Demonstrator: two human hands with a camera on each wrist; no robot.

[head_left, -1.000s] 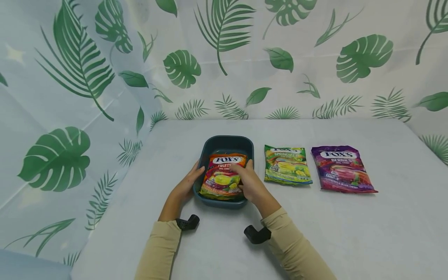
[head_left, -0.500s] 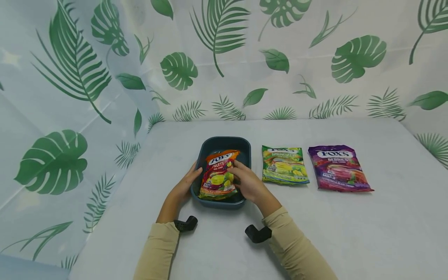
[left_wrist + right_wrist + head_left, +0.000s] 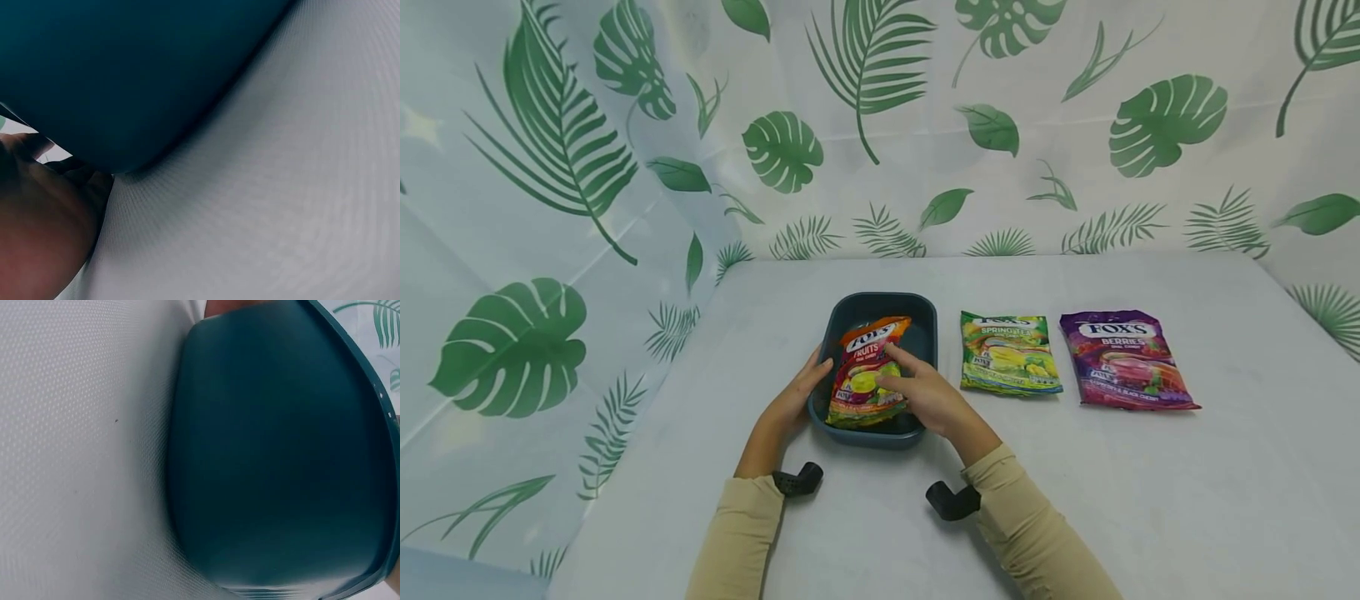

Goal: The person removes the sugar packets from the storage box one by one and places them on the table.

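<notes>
A dark teal plastic bin (image 3: 921, 321) stands on the white table, and its outer wall fills much of both wrist views. Inside it lies an orange-red bag of Fox's Fruits candy (image 3: 863, 367), slanted toward the bin's left wall. My left hand (image 3: 793, 396) holds the bin's left side, thumb at the rim and the other fingers along the outside. Over the bin's right rim reaches my right hand (image 3: 932, 400), its index finger and thumb extended over the right part of the bag. The other fingers of that hand are mostly hidden below it.
Right of the bin lies a green bag of Fox's Spring Tea candy (image 3: 1011, 354). Farther right is a purple bag of Fox's Berries candy (image 3: 1127, 362). A leaf-patterned curtain (image 3: 880, 167) hangs along the table's back and left side.
The candy bag in the bin has tilted and shifted toward the left wall. My right fingers have spread from the bag's right edge onto its front. The left hand stays on the bin.
</notes>
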